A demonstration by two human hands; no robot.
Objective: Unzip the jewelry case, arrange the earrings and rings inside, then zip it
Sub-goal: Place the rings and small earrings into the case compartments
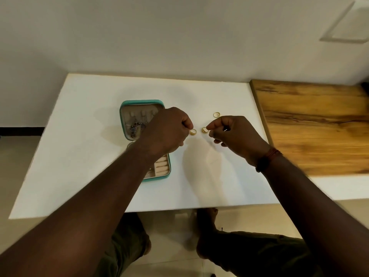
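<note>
The teal jewelry case (pixel 125 108) lies open on the white table (pixel 83 140), lid half at the far side with several earrings (pixel 134 127) hung in it. Beige ring rolls (pixel 161 166) show in the near half, partly hidden by my left forearm. My left hand (pixel 165 130) pinches a gold ring (pixel 193 132) just right of the case. My right hand (pixel 235 134) pinches a second gold ring (pixel 204 130) close beside the first. A third gold ring (pixel 216 114) lies loose on the table behind my right hand.
A wooden board (pixel 315 124) covers the table's right part. A pale wall stands behind the far edge. My knees and the tiled floor show below the near edge.
</note>
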